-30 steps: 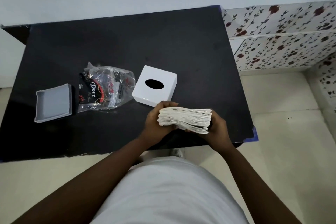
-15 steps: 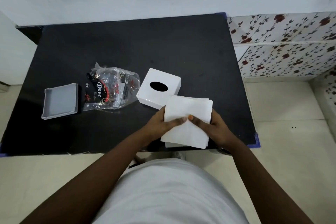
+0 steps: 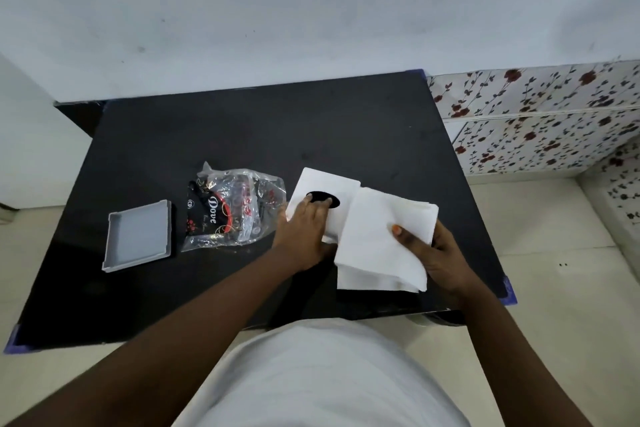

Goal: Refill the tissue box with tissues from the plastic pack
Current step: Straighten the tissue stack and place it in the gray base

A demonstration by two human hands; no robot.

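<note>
A white tissue box [image 3: 341, 189] with a black oval hole on top stands on the black table [image 3: 242, 135]. My left hand [image 3: 304, 225] lies on the box, fingertips at the hole's edge. A stack of white tissues [image 3: 381, 239], its flat side up, is held in my right hand [image 3: 436, 253] just right of the box, partly covering the box's right corner. The clear plastic pack [image 3: 235, 208], crumpled and with a black printed label, lies left of the box.
A grey tray-like box base [image 3: 138, 239] lies open side up at the left of the table. A white wall runs behind; flower-patterned tiles [image 3: 540, 114] and pale floor are on the right. The table's near edge is close to my body.
My left hand let go of the tissue stack and moved onto the tissue box. My right hand alone now holds the stack, shifted slightly right.
</note>
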